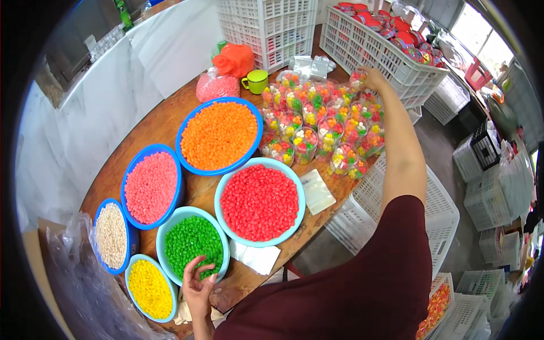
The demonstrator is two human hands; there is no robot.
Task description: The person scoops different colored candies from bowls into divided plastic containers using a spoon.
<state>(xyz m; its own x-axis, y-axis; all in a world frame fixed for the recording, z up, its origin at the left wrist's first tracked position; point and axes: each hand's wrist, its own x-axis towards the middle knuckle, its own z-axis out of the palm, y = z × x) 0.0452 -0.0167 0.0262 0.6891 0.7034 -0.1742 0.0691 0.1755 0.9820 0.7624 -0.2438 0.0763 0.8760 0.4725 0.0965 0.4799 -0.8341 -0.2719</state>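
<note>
My left hand [198, 288] is over the near edge of the light-blue bowl of green candies [192, 242]. Its fingers are bent and apart, and nothing shows between them. Stretched out to the far side of the table, my right hand [371, 79] has its fingers round a clear plastic cup of mixed candies [357, 79]. That cup is at the back corner of a packed group of similar filled cups [330, 133]. A bowl of red candies [259, 203] stands between the green bowl and the cups.
Bowls of orange [220, 135], pink [151, 187], white [111, 235] and yellow candies [151, 289] line the table's left side. A green mug [256, 82] and a bag of pink candies [218, 88] are behind. White crates [272, 28] stand around; clear plastic sheeting [79, 272] hangs at left.
</note>
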